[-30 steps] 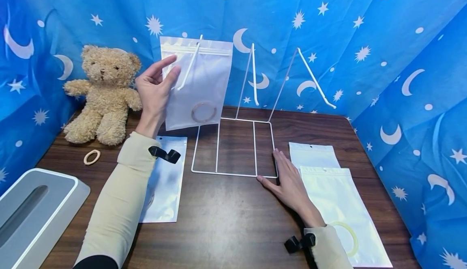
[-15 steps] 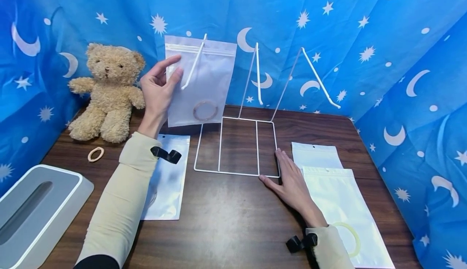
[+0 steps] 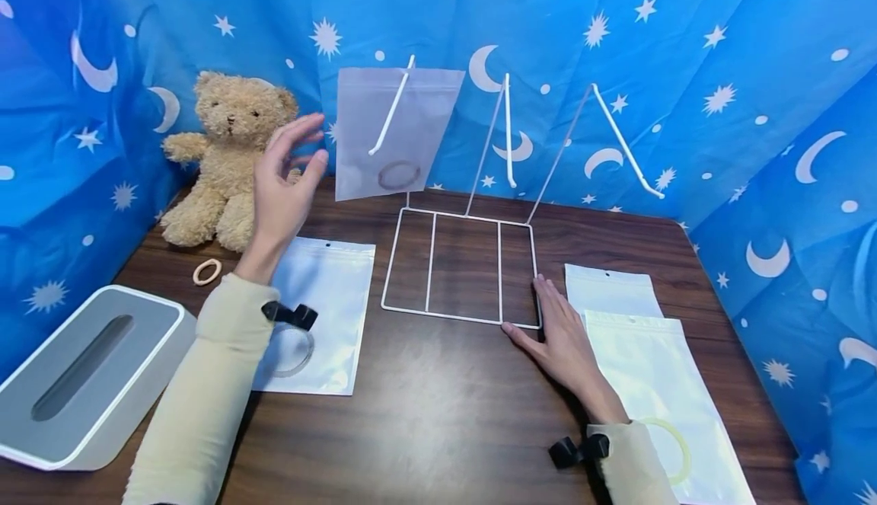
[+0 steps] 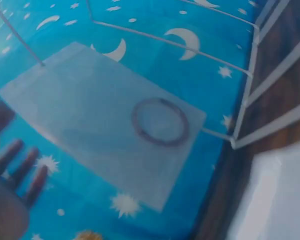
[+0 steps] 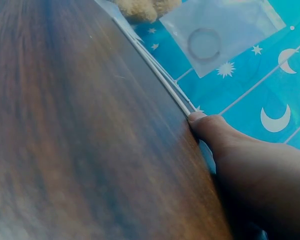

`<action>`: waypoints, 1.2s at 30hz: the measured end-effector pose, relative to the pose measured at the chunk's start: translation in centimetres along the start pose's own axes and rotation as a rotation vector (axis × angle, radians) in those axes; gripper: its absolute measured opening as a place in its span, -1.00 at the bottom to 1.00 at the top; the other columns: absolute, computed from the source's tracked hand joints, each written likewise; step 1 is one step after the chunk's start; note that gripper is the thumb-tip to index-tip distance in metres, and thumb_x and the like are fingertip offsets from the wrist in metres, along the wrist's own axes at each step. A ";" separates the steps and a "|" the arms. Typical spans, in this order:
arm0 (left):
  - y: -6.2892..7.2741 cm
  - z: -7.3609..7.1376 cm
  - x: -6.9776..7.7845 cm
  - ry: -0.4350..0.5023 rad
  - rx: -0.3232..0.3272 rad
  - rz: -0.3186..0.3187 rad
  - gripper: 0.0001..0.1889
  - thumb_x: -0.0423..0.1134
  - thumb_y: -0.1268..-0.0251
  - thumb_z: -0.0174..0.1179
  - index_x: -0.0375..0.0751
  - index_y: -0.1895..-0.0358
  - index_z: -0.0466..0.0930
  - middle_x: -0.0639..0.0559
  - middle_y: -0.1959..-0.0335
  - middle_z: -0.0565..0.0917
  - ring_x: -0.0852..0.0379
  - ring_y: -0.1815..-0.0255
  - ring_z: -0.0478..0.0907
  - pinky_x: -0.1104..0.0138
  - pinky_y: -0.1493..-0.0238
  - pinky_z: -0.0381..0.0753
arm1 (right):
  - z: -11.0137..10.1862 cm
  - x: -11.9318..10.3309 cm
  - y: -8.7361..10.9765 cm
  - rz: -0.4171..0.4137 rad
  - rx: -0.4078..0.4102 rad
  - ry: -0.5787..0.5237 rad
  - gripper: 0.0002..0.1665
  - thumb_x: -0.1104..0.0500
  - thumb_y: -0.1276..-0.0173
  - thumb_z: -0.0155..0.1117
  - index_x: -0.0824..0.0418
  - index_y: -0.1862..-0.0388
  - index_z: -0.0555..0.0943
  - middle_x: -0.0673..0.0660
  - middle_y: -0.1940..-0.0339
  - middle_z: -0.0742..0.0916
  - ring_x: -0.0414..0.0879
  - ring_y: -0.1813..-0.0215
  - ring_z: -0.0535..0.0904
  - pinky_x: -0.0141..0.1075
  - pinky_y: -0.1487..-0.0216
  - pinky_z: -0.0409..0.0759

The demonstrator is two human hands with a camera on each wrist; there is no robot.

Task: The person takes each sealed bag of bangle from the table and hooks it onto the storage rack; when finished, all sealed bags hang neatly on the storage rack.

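A clear zip bag (image 3: 384, 120) with a ring-shaped bangle (image 3: 400, 176) inside hangs from the left prong of the white wire rack (image 3: 448, 314). My left hand (image 3: 284, 177) is in the air to the left of the bag, fingers loosely bent and apart from it. In the left wrist view the bag (image 4: 100, 110) hangs whole, with a gap between it and the fingers (image 4: 22, 170). My right hand (image 3: 562, 337) rests at the rack base's front right corner, thumb on the front wire and fingers along the side wire. The rack's middle and right prongs carry nothing.
Another bag (image 3: 329, 314) with a bangle lies left of the rack. Two more bags (image 3: 613, 288) (image 3: 658, 368) overlap on the right, the nearer holding a pale green ring. A teddy bear (image 3: 229, 155), a small wooden ring (image 3: 207, 272) and a grey-topped tissue box (image 3: 96, 375) stand left.
My left hand has let go of the hanging bag and moved left, away from it. The bag now hangs by itself. The right hand stays at the rack; the head view has shifted left.
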State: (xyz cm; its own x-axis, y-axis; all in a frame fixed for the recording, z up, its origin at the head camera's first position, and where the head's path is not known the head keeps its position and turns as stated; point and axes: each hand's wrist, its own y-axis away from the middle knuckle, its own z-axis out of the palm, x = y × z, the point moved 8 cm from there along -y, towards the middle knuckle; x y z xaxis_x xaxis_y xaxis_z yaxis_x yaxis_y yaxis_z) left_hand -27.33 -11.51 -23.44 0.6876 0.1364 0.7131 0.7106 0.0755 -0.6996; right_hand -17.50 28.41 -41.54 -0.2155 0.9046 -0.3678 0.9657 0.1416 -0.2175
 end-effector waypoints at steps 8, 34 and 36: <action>7.8 -3.4 -4.3 -0.638 -0.470 -0.544 -0.30 -0.03 -0.44 0.11 -0.33 -0.48 0.14 -0.36 -0.37 0.30 -0.31 -0.34 0.28 -0.18 -0.21 0.33 | 0.3 0.1 -0.1 0.002 -0.013 -0.013 0.16 -0.39 -0.27 0.22 0.24 -0.59 0.04 0.27 -0.55 0.19 0.19 -0.54 0.03 0.23 -0.37 0.09; 11.8 -5.4 -9.4 -0.709 -0.690 -0.726 -0.58 -0.31 -0.02 0.49 -0.30 0.19 0.40 -0.37 0.09 0.37 -0.24 0.14 0.36 0.05 0.22 0.42 | 0.4 0.0 0.0 0.015 -0.014 -0.021 0.16 -0.39 -0.28 0.22 0.20 -0.59 0.02 0.23 -0.57 0.17 0.15 -0.55 0.00 0.22 -0.39 0.06; 11.6 -5.7 -9.6 -0.644 -0.693 -0.720 -0.68 -0.38 -0.04 0.45 -0.29 0.22 0.47 -0.31 0.10 0.46 -0.19 0.14 0.37 0.10 0.22 0.42 | 0.4 0.0 0.0 0.019 -0.019 -0.022 0.15 -0.40 -0.28 0.21 0.20 -0.59 0.03 0.23 -0.57 0.17 0.15 -0.55 0.00 0.21 -0.39 0.06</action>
State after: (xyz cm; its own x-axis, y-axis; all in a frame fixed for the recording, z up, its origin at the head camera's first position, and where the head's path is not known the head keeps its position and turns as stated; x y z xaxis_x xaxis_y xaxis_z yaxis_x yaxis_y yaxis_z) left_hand -24.79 -17.58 -38.13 0.0362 0.7678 0.6397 0.9684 -0.1850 0.1672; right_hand -17.53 28.28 -41.96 -0.1997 0.8983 -0.3913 0.9722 0.1319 -0.1934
